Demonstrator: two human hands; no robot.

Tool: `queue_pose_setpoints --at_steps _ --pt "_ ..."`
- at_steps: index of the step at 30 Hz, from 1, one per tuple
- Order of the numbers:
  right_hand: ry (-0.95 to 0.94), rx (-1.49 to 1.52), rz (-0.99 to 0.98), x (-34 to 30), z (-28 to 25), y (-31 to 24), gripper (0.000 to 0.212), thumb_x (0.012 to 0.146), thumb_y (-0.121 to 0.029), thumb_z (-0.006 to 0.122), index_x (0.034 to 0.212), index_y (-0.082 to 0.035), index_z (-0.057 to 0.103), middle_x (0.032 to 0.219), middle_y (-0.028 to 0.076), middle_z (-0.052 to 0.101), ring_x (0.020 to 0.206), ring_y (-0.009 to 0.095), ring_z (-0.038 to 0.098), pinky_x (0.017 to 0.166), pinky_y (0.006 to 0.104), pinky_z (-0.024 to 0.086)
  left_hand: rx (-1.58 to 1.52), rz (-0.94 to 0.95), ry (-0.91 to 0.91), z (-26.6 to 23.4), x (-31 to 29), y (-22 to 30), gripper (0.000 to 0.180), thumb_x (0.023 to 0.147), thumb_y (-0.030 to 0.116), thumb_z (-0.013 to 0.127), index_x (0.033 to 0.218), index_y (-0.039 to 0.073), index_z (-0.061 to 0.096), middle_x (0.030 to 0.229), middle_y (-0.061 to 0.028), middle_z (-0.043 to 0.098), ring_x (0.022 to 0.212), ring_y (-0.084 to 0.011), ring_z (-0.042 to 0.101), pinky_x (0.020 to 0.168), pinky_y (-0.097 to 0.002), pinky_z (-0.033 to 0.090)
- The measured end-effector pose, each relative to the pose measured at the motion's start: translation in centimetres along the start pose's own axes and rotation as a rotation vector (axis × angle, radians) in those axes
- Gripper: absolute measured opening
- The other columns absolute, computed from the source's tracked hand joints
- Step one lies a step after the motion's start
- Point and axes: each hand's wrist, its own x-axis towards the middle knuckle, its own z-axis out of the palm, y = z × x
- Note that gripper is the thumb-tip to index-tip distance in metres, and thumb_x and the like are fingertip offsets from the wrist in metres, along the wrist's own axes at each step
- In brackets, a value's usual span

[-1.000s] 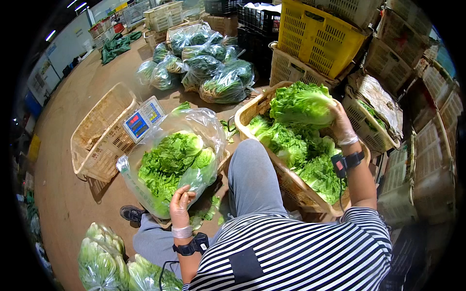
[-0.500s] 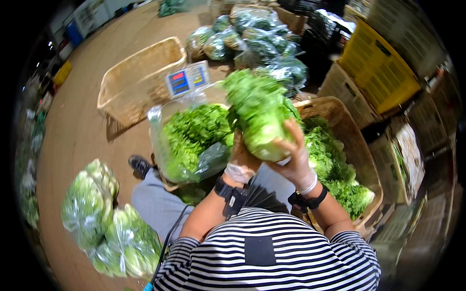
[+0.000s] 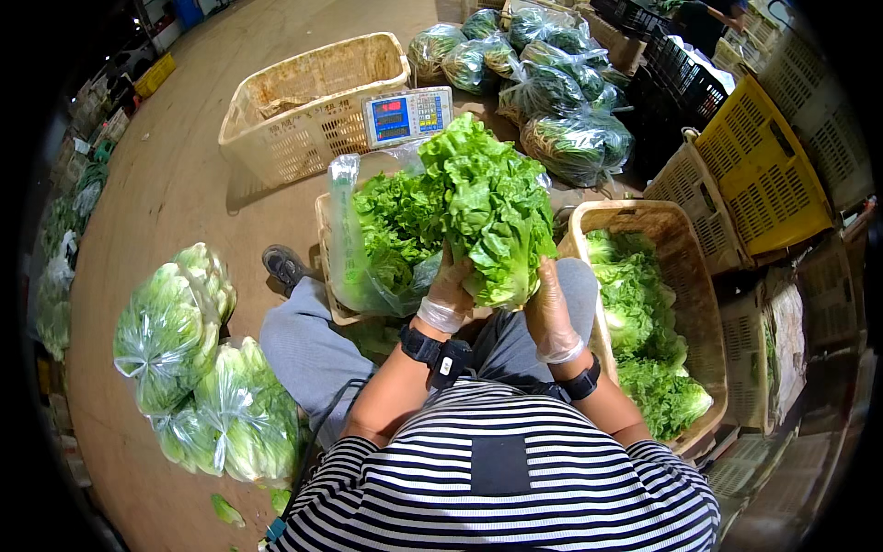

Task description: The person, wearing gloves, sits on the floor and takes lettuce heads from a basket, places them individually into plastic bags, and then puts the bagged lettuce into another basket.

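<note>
Between my gloved hands, above my lap, is a head of leafy green lettuce [image 3: 492,207], its leaves fanned away from me and its pale base toward me. My left hand [image 3: 449,287] grips its left side near the base. On the opposite side, my right hand [image 3: 550,308] lies against the base, fingers pointing up and partly behind the leaves. Just left of the held head, more lettuce [image 3: 391,221] fills a clear plastic bag [image 3: 345,239] set in a crate between my legs. To my right, a tan crate [image 3: 708,368] holds several lettuce heads [image 3: 635,313].
A digital scale display [image 3: 407,117] stands behind the bag, beside a large tan crate [image 3: 303,152]. Tied bags of greens [image 3: 575,147] are heaped at the back. Bagged lettuces [image 3: 244,405] lie on the floor at left. A yellow crate [image 3: 763,156] leans among stacked crates at right.
The lettuce head has turned more upright, showing its leafy side instead of its pale base. My right hand has moved lower along it. The whole view has shifted slightly.
</note>
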Motion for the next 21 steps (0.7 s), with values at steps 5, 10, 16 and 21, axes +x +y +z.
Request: queue_pose_setpoints --at_steps 5,10,16,21 --pt "0.195 -0.913 -0.56 -1.2 1.1 -2.0 0.051 0.074 -0.027 0.071 0.114 -0.006 0.047 0.138 0.017 0.03 0.127 0.033 0.03 0.106 0.0444 0.024 -0.117 -0.006 0.085 -0.3 -0.5 -0.1 0.074 0.082 0.004 0.061 0.14 0.027 0.02 0.132 -0.0047 0.041 0.118 -0.0247 0.044 0.097 -0.0428 0.042" --pt "0.162 -0.987 -0.534 -1.9 2.0 -1.8 0.041 0.073 -0.019 0.071 0.106 -0.005 0.051 0.135 0.015 0.036 0.123 0.03 0.036 0.1 0.0388 0.033 -0.059 0.004 0.129 1.1 -0.5 1.0 0.076 0.076 0.002 0.068 0.136 0.025 0.028 0.127 -0.0042 0.045 0.115 -0.0256 0.048 0.093 -0.0415 0.046" --pt "0.102 -0.8 -0.5 -1.4 1.6 -1.9 0.032 0.073 -0.01 0.07 0.1 -0.004 0.054 0.128 0.014 0.045 0.119 0.029 0.042 0.099 0.037 0.033 0.17 0.117 -0.032 0.4 -0.5 1.9 0.064 0.073 0.017 0.074 0.129 0.013 0.043 0.125 -0.0045 0.051 0.114 -0.0242 0.05 0.096 -0.0414 0.043" --pt "0.173 -0.288 -0.329 -1.2 2.6 -2.4 0.027 0.081 -0.014 0.065 0.103 -0.004 0.054 0.124 0.011 0.048 0.114 0.023 0.046 0.096 0.0331 0.036 -0.071 0.084 0.036 -1.2 -1.0 3.1 0.053 0.082 0.02 0.064 0.129 0.01 0.042 0.123 -0.0076 0.051 0.111 -0.0251 0.052 0.094 -0.0409 0.045"
